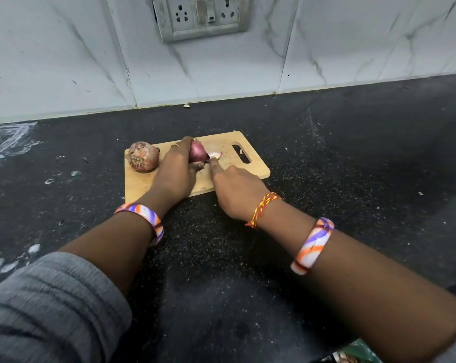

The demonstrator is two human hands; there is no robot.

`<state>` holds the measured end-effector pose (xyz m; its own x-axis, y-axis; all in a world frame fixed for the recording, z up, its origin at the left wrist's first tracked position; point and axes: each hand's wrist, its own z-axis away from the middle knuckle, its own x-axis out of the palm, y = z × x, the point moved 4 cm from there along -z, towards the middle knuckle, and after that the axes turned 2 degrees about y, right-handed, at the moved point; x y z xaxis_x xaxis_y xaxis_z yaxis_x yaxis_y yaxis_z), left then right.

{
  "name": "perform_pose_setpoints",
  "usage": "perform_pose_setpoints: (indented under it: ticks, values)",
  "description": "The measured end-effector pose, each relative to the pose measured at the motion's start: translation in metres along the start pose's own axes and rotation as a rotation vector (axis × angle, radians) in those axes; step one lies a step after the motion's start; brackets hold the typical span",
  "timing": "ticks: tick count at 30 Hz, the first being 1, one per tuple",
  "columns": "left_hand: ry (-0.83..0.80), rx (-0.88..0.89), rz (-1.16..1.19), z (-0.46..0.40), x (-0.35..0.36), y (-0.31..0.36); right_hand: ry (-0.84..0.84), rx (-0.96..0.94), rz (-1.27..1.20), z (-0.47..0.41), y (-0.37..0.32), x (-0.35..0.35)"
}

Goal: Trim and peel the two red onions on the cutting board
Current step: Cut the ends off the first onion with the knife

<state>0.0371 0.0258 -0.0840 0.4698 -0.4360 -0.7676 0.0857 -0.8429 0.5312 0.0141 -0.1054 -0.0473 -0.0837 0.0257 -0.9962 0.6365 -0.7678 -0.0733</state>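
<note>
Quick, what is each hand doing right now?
Left hand: grips the dark purple peeled onion on the wooden cutting board.
Right hand: forefinger stretched to a pale cut-off onion piece; whether it holds anything cannot be told.

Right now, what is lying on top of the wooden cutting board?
On the cutting board: an unpeeled onion, a peeled onion gripped by the left hand, and a cut piece touched by the right hand. Board beneath the hands is hidden.

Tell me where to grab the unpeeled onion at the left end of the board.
Take the unpeeled onion across its round middle, from above. It lies on its side with the root tuft facing the camera, so the bulging flanks are free. The left hand sits close on its right; approach from the left.
</note>
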Motion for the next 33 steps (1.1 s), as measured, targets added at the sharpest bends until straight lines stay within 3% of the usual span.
perform_pose_setpoints:
  ticks: [8,13,20,23,27,33]
  values:
    - [0.006,-0.026,0.068,0.002,-0.001,0.003,-0.033,-0.006,0.000,0.031,0.005,-0.001]
    - [-0.040,0.017,0.076,0.005,-0.002,0.006,-0.027,0.038,-0.087,0.006,0.003,-0.007]
    - [0.045,-0.070,0.122,0.000,-0.004,0.001,-0.059,0.017,-0.075,0.030,0.007,-0.005]
    - [0.113,-0.142,0.165,0.000,-0.009,-0.002,-0.048,0.014,-0.058,0.041,0.004,-0.002]
    - [0.058,-0.064,0.140,0.002,-0.004,0.002,-0.021,0.032,-0.090,0.024,0.003,-0.006]
    - [0.165,-0.107,0.213,0.004,-0.009,0.000,0.091,0.035,-0.242,0.004,0.013,-0.023]
